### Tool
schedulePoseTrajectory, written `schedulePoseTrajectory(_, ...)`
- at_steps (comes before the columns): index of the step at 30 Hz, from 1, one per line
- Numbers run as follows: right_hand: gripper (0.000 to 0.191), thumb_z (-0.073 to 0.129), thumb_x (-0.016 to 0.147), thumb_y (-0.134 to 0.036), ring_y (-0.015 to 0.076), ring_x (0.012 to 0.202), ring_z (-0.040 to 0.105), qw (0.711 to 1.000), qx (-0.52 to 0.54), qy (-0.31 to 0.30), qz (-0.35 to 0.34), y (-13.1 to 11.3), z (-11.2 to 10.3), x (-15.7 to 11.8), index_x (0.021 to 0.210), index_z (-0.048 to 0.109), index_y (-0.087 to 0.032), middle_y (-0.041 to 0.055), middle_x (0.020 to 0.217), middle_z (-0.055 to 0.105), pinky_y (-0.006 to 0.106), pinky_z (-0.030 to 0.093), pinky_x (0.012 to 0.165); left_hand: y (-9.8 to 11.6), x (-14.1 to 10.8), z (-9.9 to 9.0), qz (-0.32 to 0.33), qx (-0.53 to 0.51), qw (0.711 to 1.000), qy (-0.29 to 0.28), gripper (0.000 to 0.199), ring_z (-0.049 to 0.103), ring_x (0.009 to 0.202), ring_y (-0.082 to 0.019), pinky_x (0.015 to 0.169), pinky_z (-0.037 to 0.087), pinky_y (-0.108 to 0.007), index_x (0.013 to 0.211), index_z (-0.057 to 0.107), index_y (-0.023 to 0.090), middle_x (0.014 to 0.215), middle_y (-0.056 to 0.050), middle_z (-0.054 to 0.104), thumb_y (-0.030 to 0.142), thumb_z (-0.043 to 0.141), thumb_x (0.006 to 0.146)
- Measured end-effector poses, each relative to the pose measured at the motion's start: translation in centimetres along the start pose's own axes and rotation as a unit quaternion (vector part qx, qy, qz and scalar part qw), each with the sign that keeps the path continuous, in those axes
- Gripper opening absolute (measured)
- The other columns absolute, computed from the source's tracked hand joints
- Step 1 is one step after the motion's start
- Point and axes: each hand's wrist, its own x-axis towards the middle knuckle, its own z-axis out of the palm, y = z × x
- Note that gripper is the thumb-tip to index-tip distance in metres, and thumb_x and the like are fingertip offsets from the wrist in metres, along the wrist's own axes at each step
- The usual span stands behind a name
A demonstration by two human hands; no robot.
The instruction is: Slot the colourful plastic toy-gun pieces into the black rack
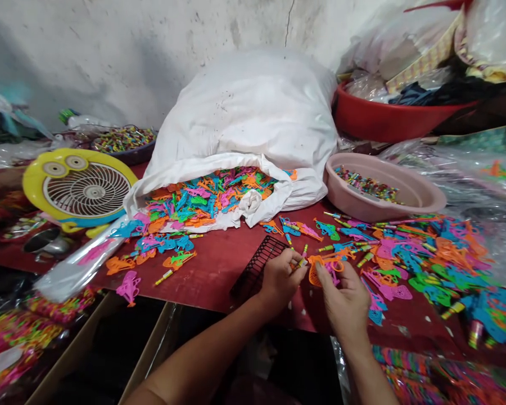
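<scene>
My left hand (280, 281) is closed on a small tube with a yellow patterned wrapper (300, 263), just over the red tabletop. Close beside it, my right hand (346, 301) pinches a flat orange plastic toy piece (315, 274) with a lattice part; more orange and pink plastic shows behind the fingers. A black grid rack (255, 269) lies under and left of my left hand, partly covered by it. To the right spreads a heap of bright plastic pieces (434, 264) mixed with wrapped tubes. Others spill from the mouth of a white sack (253, 107).
A pink basin (388, 209) holds many small wrapped tubes, with a red basin (405, 121) of bags behind it. On the left stand a yellow fan (37, 180), a clear plastic bag (67, 270) and a metal cup (46, 242). The red table's (206, 275) front edge lies near my forearms.
</scene>
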Motion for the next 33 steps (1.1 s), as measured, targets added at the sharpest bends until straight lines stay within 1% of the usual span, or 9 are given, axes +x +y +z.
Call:
schedulePoseTrajectory(4,0.026,0.064,0.087,-0.042,0.0114,0.061,0.046,0.999,-0.026,-0.020,-0.017,0.7,-0.2,-0.3,0.077,0.057,-0.019,-0.0033,0.067,0.052,0.023,0.037,0.057,-0.2,-0.2,-0.2,0.005,0.021,1.000,0.007,0.006,0.053,0.059,-0.008,0.058,0.036,-0.019,0.083,0.061,0.019,0.068,0.006,0.061,0.021,0.067,0.080)
schedulePoseTrajectory(8,0.027,0.061,0.089,-0.043,0.0123,0.062,0.045,0.997,-0.061,-0.028,-0.032,1.3,-0.5,-0.6,0.077,0.056,-0.020,-0.0028,0.068,0.052,0.024,0.035,0.058,-0.2,-0.4,-0.4,0.021,0.096,0.995,-0.002,0.007,0.060,0.068,-0.011,0.063,0.041,-0.020,0.089,0.062,0.020,0.076,0.004,0.067,0.024,0.066,0.085)
schedulePoseTrajectory(13,0.027,0.059,0.090,-0.044,0.0134,0.063,0.047,0.994,-0.091,-0.024,-0.049,1.4,-0.2,-0.6,0.077,0.055,-0.021,-0.0020,0.069,0.054,0.026,0.035,0.060,-0.2,-0.8,-0.4,0.046,0.260,0.963,-0.050,0.015,0.067,0.085,-0.018,0.072,0.045,-0.025,0.096,0.064,0.020,0.093,-0.004,0.072,0.030,0.053,0.094)
schedulePoseTrajectory(17,0.025,0.058,0.090,-0.045,0.0151,0.068,0.051,0.994,-0.091,-0.025,-0.050,1.2,0.3,-0.3,0.082,0.058,-0.021,-0.0003,0.074,0.058,0.027,0.038,0.064,-0.4,-1.2,-0.1,0.035,0.293,0.953,-0.069,0.020,0.067,0.085,-0.019,0.072,0.045,-0.026,0.097,0.064,0.020,0.092,-0.005,0.071,0.028,0.046,0.097)
schedulePoseTrajectory(21,0.028,0.064,0.085,-0.048,0.0153,0.067,0.053,0.994,0.023,-0.102,0.039,1.0,0.2,0.1,0.086,0.059,-0.021,-0.0002,0.075,0.058,0.027,0.042,0.062,-0.8,-1.2,-0.4,0.014,0.206,0.976,-0.068,0.011,0.063,0.077,-0.017,0.068,0.042,-0.025,0.092,0.064,0.020,0.083,-0.002,0.069,0.022,0.053,0.090)
schedulePoseTrajectory(24,0.034,0.059,0.088,-0.054,0.0156,0.065,0.054,0.969,0.139,-0.162,0.125,1.0,-0.4,0.4,0.099,0.061,-0.022,0.0011,0.078,0.060,0.027,0.045,0.058,-1.1,-0.9,-1.3,-0.010,0.046,0.997,-0.059,0.008,0.058,0.069,-0.013,0.065,0.039,-0.023,0.088,0.064,0.019,0.075,0.001,0.066,0.022,0.057,0.085)
schedulePoseTrajectory(26,0.039,0.054,0.091,-0.055,0.0172,0.072,0.059,0.957,0.175,-0.176,0.148,1.2,-0.9,0.6,0.114,0.062,-0.024,0.0045,0.091,0.064,0.028,0.047,0.059,-1.0,-0.6,-2.3,-0.037,-0.067,0.994,-0.082,0.011,0.053,0.062,-0.011,0.062,0.038,-0.022,0.082,0.063,0.017,0.067,0.002,0.061,0.028,0.061,0.083)
schedulePoseTrajectory(30,0.045,0.066,0.085,-0.049,0.0218,0.102,0.061,0.962,0.117,-0.222,0.111,1.7,-0.9,0.9,0.124,0.064,-0.027,0.0075,0.118,0.064,0.032,0.050,0.083,-0.8,-0.4,-4.1,-0.094,-0.196,0.954,-0.206,0.029,0.047,0.054,-0.009,0.056,0.035,-0.023,0.083,0.066,0.013,0.065,0.001,0.060,0.041,0.065,0.080)
schedulePoseTrajectory(33,0.034,0.068,0.083,-0.046,0.0225,0.107,0.059,0.958,0.108,-0.258,0.056,1.5,-0.1,0.6,0.109,0.073,-0.025,0.0066,0.114,0.065,0.035,0.046,0.094,-1.1,-0.6,-4.7,-0.096,-0.210,0.936,-0.264,0.038,0.047,0.054,-0.009,0.054,0.034,-0.022,0.088,0.070,0.011,0.077,-0.004,0.068,0.047,0.066,0.078)
